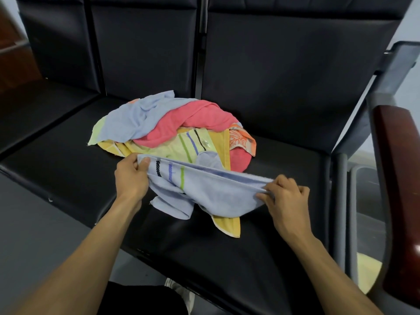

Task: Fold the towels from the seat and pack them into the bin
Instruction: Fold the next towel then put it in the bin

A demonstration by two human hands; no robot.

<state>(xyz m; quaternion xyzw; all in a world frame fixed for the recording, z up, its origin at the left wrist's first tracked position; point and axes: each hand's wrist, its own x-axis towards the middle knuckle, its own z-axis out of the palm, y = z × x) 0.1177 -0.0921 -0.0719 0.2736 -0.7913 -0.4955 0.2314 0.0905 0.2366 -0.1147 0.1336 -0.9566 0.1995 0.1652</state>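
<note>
A light blue towel [211, 189] with black, blue and green stripes is stretched between my two hands just above the black seat [68, 155]. My left hand [131, 176] pinches its left corner. My right hand [284, 196] grips its right corner. Its lower part hangs crumpled onto the seat, over a yellow towel [229, 226]. Behind it lies a heap of towels: a pink one [181, 128], another light blue one [134, 117], a yellow-green striped one [181, 146] and an orange patterned one [241, 139].
The seat belongs to a row of black padded chairs with tall backrests [284, 64]. A reddish wooden armrest [400, 178] on a grey metal frame stands at the right. A clear bin [368, 235] sits on the floor beyond it, partly hidden.
</note>
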